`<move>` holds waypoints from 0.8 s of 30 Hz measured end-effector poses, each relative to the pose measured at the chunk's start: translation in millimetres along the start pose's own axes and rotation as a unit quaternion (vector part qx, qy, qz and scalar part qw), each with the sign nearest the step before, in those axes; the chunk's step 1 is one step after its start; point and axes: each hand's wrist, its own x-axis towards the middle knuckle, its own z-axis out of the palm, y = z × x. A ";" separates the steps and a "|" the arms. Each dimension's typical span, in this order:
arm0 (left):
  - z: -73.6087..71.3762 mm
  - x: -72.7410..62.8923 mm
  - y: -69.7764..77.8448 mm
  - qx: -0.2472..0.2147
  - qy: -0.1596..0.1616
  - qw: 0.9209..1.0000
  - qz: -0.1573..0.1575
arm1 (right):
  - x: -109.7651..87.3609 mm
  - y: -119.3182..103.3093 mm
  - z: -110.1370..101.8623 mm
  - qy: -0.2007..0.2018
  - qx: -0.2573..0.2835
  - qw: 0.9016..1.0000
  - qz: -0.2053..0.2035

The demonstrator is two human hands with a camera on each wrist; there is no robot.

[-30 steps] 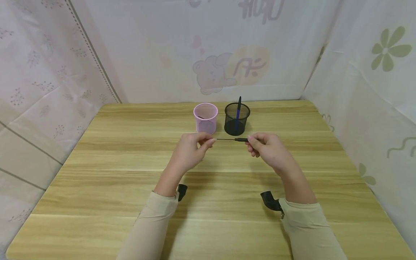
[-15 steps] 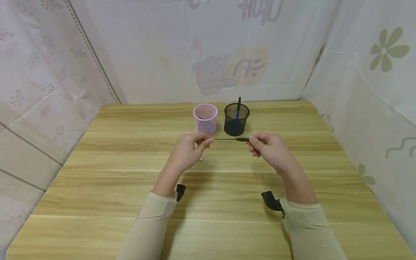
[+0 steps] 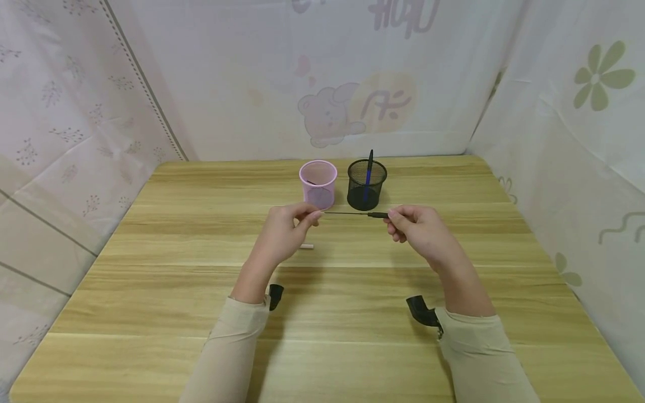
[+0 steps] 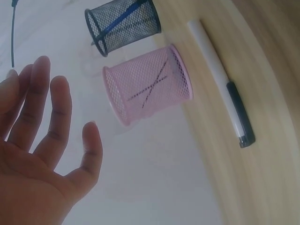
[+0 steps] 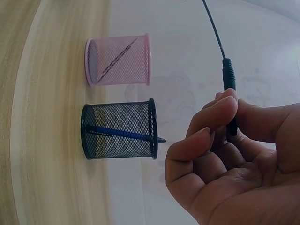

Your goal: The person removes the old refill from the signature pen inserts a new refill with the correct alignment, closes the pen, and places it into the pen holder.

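Observation:
A thin dark rod with a black ridged handle is held level above the table between both hands. My right hand pinches the handle between thumb and fingers, the other fingers curled below. At the rod's far end my left hand pinches the tip with thumb and index finger; its other fingers are loosely spread in the left wrist view. Behind the rod stand a pink mesh pen cup with a thin dark stick inside and a black mesh pen cup holding a blue pen.
On the wooden table lies a white marker with a black cap, mostly hidden by my left hand in the head view. Patterned cloth hangs at the back and sides. Black curved pieces jut from both cuffs.
My left hand has moved left, away from the right hand, and more of the thin rod shows between them. The white marker has come into view beneath it. The right hand barely shifts.

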 end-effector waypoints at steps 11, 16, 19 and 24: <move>-8.5 -0.8 -5.0 -0.011 0.015 1.000 -0.009 | -1.6 0.0 -2.6 0.006 0.005 1.000 0.000; -10.0 -0.9 -5.9 -0.005 0.022 1.000 -0.005 | -2.3 -1.0 -2.9 0.009 -0.004 1.000 0.000; -8.8 0.3 -5.9 0.000 0.022 1.000 -0.003 | -2.7 -2.1 -3.0 0.010 -0.008 1.000 0.001; -4.7 5.0 -8.6 0.011 0.027 0.999 -0.016 | -3.3 -2.5 -3.0 0.008 -0.009 1.000 0.000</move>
